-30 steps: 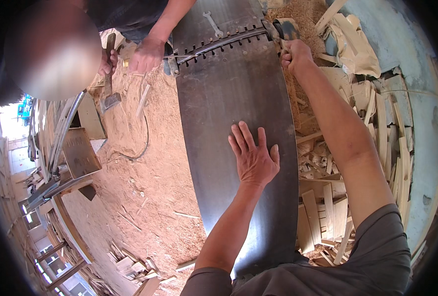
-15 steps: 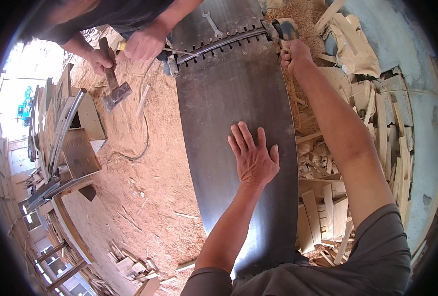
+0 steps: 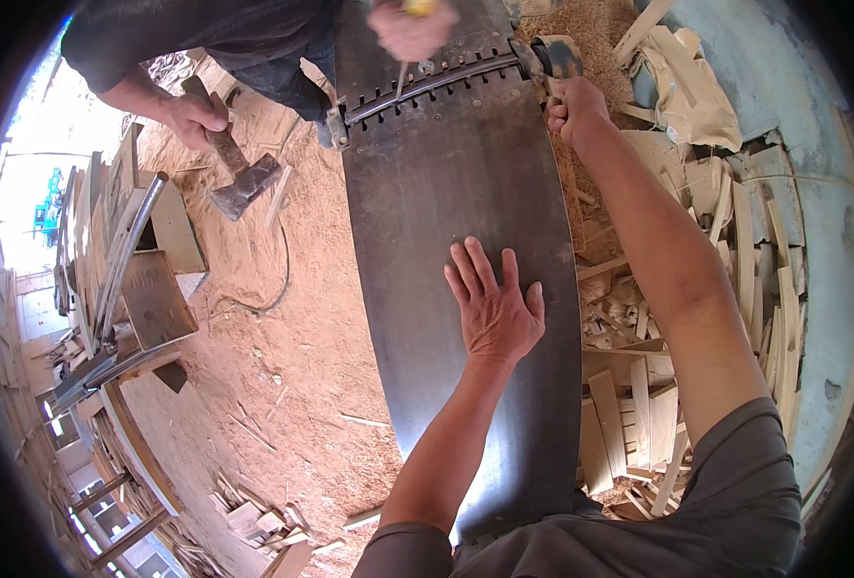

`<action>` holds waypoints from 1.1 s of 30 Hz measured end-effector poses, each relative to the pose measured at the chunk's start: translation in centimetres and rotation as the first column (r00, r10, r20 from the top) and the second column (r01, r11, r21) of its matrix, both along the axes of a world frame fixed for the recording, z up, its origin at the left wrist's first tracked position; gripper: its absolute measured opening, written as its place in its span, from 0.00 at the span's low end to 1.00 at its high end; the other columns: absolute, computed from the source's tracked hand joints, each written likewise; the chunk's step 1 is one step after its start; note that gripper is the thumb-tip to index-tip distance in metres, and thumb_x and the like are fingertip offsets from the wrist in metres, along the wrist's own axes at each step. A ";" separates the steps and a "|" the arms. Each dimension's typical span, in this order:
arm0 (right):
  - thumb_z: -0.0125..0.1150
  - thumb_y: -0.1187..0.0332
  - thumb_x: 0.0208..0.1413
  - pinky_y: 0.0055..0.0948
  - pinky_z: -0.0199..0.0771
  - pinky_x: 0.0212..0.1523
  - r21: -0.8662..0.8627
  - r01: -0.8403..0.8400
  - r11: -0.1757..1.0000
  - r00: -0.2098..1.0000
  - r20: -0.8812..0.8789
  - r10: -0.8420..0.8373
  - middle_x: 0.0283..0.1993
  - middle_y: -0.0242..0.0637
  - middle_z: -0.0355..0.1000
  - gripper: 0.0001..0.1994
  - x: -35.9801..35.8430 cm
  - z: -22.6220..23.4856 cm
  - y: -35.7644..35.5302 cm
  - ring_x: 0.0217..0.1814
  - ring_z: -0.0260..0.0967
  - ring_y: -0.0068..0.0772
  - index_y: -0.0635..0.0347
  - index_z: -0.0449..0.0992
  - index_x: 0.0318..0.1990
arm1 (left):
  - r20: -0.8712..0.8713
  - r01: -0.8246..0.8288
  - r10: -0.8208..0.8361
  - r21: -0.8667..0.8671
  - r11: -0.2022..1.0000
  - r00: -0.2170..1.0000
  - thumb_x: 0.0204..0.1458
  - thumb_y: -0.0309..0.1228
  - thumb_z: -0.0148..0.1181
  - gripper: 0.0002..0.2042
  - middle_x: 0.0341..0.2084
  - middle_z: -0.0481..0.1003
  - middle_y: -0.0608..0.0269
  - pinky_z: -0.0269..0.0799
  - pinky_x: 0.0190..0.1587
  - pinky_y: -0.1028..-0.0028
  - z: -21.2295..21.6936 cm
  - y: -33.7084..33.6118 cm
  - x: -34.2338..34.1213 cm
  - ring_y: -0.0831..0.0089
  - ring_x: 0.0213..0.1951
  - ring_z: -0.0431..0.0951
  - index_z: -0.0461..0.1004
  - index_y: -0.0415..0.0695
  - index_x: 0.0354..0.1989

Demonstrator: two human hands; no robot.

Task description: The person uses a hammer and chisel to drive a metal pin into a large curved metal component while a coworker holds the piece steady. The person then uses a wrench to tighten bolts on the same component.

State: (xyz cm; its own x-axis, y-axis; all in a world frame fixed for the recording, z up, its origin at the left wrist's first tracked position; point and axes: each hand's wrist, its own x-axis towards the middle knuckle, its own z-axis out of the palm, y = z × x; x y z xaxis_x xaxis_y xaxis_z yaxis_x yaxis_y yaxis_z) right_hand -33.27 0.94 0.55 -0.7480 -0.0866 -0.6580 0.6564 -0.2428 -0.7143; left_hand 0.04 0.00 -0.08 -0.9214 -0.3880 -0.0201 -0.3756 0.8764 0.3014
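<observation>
My left hand (image 3: 492, 306) lies flat with fingers spread on a long, dark, smooth sheet (image 3: 451, 183). My right hand (image 3: 578, 108) is closed at the right end of a metal rod (image 3: 465, 74) crossing the sheet; what its fingers wrap round is mostly hidden. Short dark slots line both sides of the rod. Across from me, a co-worker's blurred hand (image 3: 415, 29) holds a screwdriver (image 3: 402, 79) with a yellow handle, its shaft pointing down at the rod. In the co-worker's other hand (image 3: 196, 118) is a short-handled hammer (image 3: 247, 185), left of the sheet.
Wood strips and offcuts (image 3: 639, 424) lie piled right of the sheet, beside a pale blue surface (image 3: 827, 260). A cream-coloured bag (image 3: 692, 91) stands at the upper right. Sawdust covers the floor (image 3: 302, 376) on the left, where boards and a metal panel (image 3: 157, 299) lean.
The co-worker's screwdriver hand has moved right, and the tool now stands steeply over the rod, covering most of the wrench. The hammer has shifted slightly right. My hands have not moved.
</observation>
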 end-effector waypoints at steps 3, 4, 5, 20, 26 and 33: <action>0.51 0.70 0.68 0.33 0.46 0.18 -0.008 0.019 1.000 0.999 0.036 -0.019 0.24 0.34 0.61 0.04 -0.4 0.0 -0.1 0.16 0.48 0.22 0.56 0.68 0.47 | 0.000 0.001 -0.001 -0.008 1.000 1.000 0.62 0.47 0.53 0.31 0.72 0.43 0.27 0.35 0.74 0.38 0.1 0.0 0.0 0.29 0.74 0.39 0.63 0.37 0.67; 0.51 0.71 0.69 0.36 0.45 0.18 -0.014 0.029 0.999 0.998 0.054 -0.029 0.24 0.33 0.59 0.05 -0.6 0.0 -0.1 0.16 0.47 0.23 0.56 0.70 0.49 | 0.000 0.003 -0.003 -0.013 1.000 1.000 0.62 0.47 0.53 0.31 0.72 0.43 0.27 0.35 0.74 0.38 0.1 0.0 -0.1 0.29 0.74 0.39 0.63 0.37 0.67; 0.51 0.71 0.69 0.35 0.45 0.18 -0.006 0.026 1.000 0.998 0.055 -0.026 0.24 0.33 0.59 0.05 -0.5 0.0 -0.1 0.16 0.47 0.23 0.56 0.70 0.49 | 0.001 0.002 -0.002 -0.006 1.000 1.000 0.62 0.47 0.52 0.31 0.72 0.43 0.27 0.35 0.74 0.38 0.0 0.0 0.0 0.29 0.74 0.39 0.63 0.37 0.67; 0.51 0.70 0.66 0.29 0.49 0.17 0.017 -0.012 1.000 1.000 0.009 0.012 0.28 0.38 0.65 0.04 -0.1 0.1 0.0 0.16 0.51 0.21 0.57 0.66 0.45 | -0.001 0.000 0.000 0.002 1.000 1.000 0.62 0.46 0.52 0.31 0.72 0.43 0.28 0.34 0.74 0.38 0.1 0.0 0.0 0.30 0.74 0.39 0.63 0.37 0.67; 0.52 0.70 0.65 0.27 0.48 0.17 0.020 -0.010 1.000 1.000 0.026 0.010 0.28 0.37 0.66 0.03 -0.5 -0.2 0.1 0.16 0.51 0.20 0.55 0.67 0.42 | 0.003 -0.003 0.003 0.009 1.000 1.000 0.61 0.47 0.53 0.31 0.72 0.43 0.28 0.34 0.74 0.38 0.1 0.1 -0.1 0.30 0.75 0.38 0.63 0.37 0.67; 0.51 0.70 0.65 0.26 0.47 0.16 0.019 -0.012 1.000 1.000 0.022 0.012 0.26 0.35 0.64 0.02 0.0 0.5 -0.1 0.15 0.50 0.19 0.55 0.66 0.39 | 0.014 -0.005 0.005 0.002 1.000 1.000 0.62 0.47 0.53 0.31 0.73 0.43 0.28 0.34 0.74 0.38 0.1 0.0 -0.1 0.30 0.75 0.38 0.63 0.37 0.67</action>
